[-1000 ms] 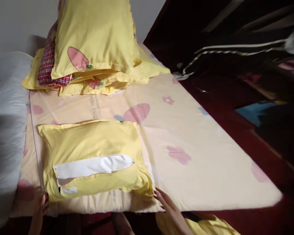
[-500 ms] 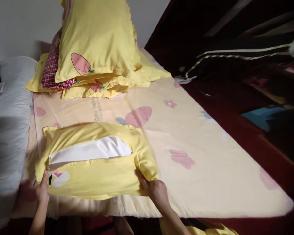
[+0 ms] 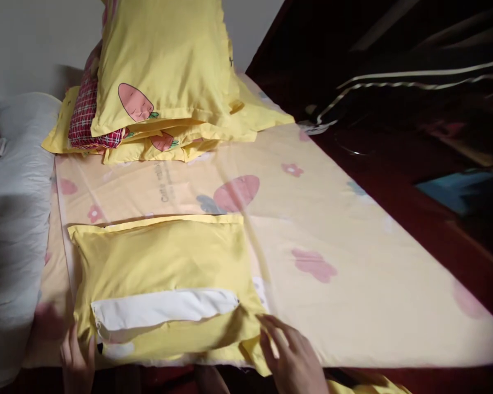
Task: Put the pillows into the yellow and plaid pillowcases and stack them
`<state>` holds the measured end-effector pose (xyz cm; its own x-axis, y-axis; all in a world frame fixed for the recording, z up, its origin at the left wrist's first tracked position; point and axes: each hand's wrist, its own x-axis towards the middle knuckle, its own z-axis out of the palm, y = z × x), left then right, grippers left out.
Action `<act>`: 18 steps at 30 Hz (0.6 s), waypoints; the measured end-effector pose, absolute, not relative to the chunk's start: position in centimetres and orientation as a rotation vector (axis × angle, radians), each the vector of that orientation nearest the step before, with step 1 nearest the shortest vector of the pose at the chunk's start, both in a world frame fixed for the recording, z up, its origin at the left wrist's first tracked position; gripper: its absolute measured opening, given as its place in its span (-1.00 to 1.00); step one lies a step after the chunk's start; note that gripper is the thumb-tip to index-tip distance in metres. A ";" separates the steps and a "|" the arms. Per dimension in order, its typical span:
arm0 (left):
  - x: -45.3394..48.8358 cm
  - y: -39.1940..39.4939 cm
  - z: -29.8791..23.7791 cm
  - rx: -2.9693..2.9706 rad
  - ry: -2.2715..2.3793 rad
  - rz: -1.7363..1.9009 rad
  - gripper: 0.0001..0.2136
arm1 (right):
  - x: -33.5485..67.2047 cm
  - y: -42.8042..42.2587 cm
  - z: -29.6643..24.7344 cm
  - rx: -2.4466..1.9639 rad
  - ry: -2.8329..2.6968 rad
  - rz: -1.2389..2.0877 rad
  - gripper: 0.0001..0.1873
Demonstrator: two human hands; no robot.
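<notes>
A yellow pillow lies near the bed's front edge, its lengthwise opening facing up. White filling shows through that slit. My left hand is at the pillow's lower left side, with the pillow's edge between thumb and fingers. At the lower right corner, my right hand touches the cover with its fingers bent and spread apart. A flap of the corner hangs below the right fingertips.
Yellow carrot-print pillows and a red plaid cushion are stacked by the wall. A rolled white quilt runs along the left. The patterned mattress ends at a dark floor on the right. Yellow cloth shows below the front edge.
The pillow has come down flatter, its slit shifting toward me and its back edge straightening out. Both hands have moved nearer to me, and my right hand has loosened its grip.
</notes>
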<state>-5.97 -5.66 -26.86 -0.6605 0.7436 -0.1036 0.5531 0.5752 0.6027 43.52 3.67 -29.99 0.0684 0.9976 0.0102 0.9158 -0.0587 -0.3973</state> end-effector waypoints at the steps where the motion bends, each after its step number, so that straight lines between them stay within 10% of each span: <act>1: -5.0 -6.0 -26.4 1.271 2.489 0.778 -0.56 | 42.4 3.5 -29.3 -1.890 -2.018 0.374 -0.64; 5: -1.8 -4.1 -25.2 2.305 1.982 0.384 -0.49 | 35.4 4.5 -27.8 -1.331 -2.373 0.564 -0.51; 10: -1.4 3.1 -23.2 2.582 1.811 0.348 -0.91 | 30.0 8.3 -28.0 -1.392 -2.323 0.736 -0.64; 18: 4.0 8.7 -19.9 2.768 1.403 0.477 -0.75 | 29.4 9.3 -27.9 -1.293 -2.473 1.122 -0.61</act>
<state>4.03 8.68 -19.92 0.5543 0.7884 0.2668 0.7877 -0.6005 0.1377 29.39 9.34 -27.92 -0.6232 0.7535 -0.2094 0.6539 0.3553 -0.6679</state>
